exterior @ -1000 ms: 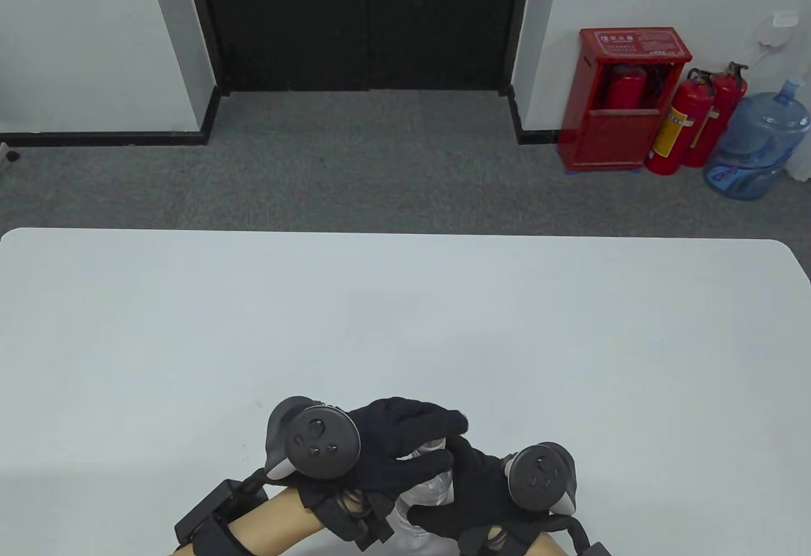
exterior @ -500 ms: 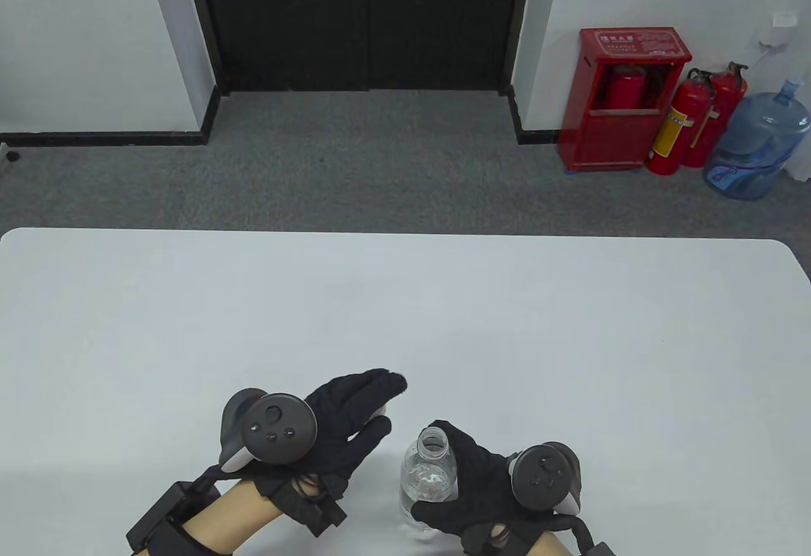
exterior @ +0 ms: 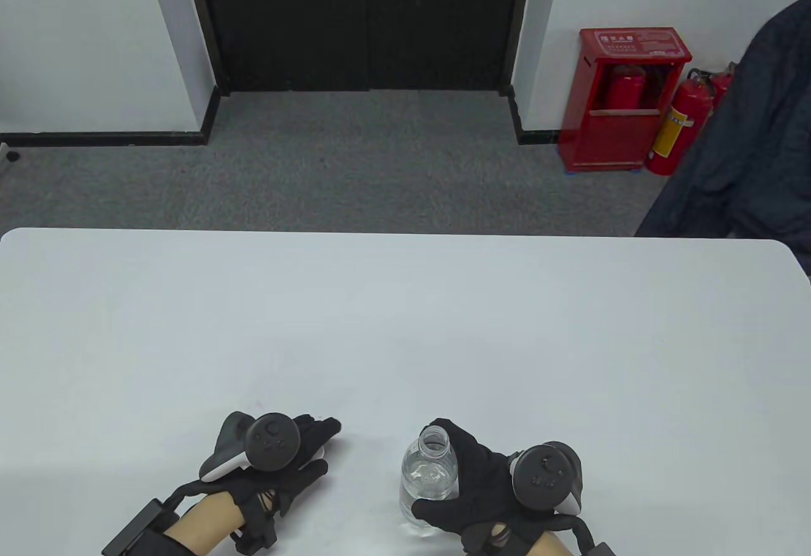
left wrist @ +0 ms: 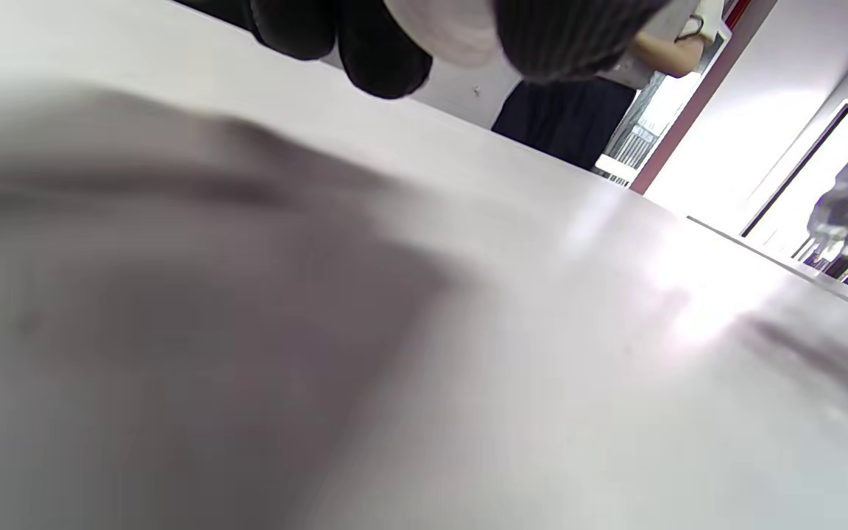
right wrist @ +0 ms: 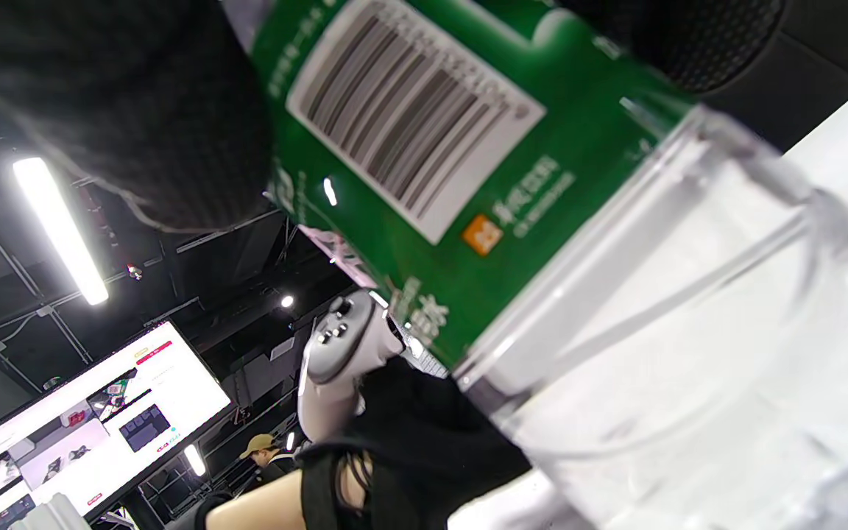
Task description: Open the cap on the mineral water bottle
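Since a moment ago, the left hand [exterior: 279, 461] has pulled back and sunk low to the table [exterior: 405, 315], left of the bottle [exterior: 429, 480]. Its fingers [left wrist: 380, 51] curl round something white, likely the cap [left wrist: 461, 29], though the view is blurry. Open-mouthed now, the bottle stands upright near the table's front edge, the right hand [exterior: 488, 486] wrapped round its middle. Its thin plastic looks soft and light, so hold the green label [right wrist: 424, 147] gently or water may spill.
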